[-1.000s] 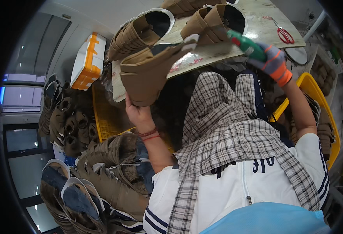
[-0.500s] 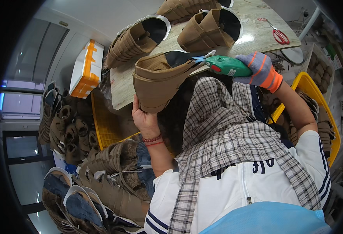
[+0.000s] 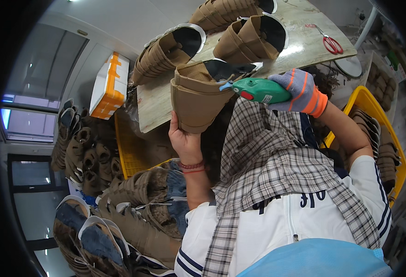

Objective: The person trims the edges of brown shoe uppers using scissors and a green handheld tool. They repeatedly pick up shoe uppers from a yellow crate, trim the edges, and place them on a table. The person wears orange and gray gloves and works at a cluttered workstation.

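My bare left hand (image 3: 185, 144), with a beaded bracelet at the wrist, grips a brown shoe upper (image 3: 196, 102) from below, its thumb along the near side. The upper is held up before the table edge, with mesh and dark lining showing inside. My right hand (image 3: 300, 91), in a grey and orange glove, is wrapped round green electric scissors (image 3: 263, 90) with a red button. Their pale blue tip meets the upper's right edge. A loose strip hangs off that edge by the tip; I cannot tell whether it is thread or trimmed material.
More brown uppers (image 3: 246, 39) stand on the pale table (image 3: 299, 27), with red-handled scissors (image 3: 333, 45) at its right. A yellow crate (image 3: 393, 134) of uppers is at my right, another yellow crate (image 3: 128, 150) at left. Fur-lined uppers (image 3: 133, 196) pile at lower left. A taped white box (image 3: 109, 86) is beyond.
The electric scissors have moved left and slightly nearer along the upper's edge. The upper has shifted a little right with my left hand. The whole view has turned slightly.
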Motion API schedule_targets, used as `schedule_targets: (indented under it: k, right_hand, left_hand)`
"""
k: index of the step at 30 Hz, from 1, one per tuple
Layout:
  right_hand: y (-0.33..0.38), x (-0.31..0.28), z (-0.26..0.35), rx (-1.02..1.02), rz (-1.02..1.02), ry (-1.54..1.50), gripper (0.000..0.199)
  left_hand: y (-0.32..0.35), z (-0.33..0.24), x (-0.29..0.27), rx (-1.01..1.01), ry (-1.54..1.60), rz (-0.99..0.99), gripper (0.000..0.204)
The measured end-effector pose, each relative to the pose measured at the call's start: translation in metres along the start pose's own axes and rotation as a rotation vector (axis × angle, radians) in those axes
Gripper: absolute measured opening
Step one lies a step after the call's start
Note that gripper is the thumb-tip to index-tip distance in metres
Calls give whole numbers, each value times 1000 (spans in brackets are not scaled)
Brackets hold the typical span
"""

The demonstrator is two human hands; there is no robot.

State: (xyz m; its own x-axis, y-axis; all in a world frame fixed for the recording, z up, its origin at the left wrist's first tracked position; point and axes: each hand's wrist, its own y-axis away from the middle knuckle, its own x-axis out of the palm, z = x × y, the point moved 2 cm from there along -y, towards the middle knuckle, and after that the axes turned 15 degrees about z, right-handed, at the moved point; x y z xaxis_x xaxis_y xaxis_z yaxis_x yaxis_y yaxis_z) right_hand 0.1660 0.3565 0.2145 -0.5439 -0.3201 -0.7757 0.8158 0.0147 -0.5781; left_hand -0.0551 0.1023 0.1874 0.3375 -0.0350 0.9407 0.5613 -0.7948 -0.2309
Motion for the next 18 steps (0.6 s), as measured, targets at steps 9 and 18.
schedule_targets:
  k: [9,18]
  right_hand:
    - [-19,13,11,97,8,-261,51]
    - [-30,25,18,238,21,-296,52]
  left_hand:
    - [5,32,23,210,-456,201,41]
    - [3,23,15,398,-841,235,48]
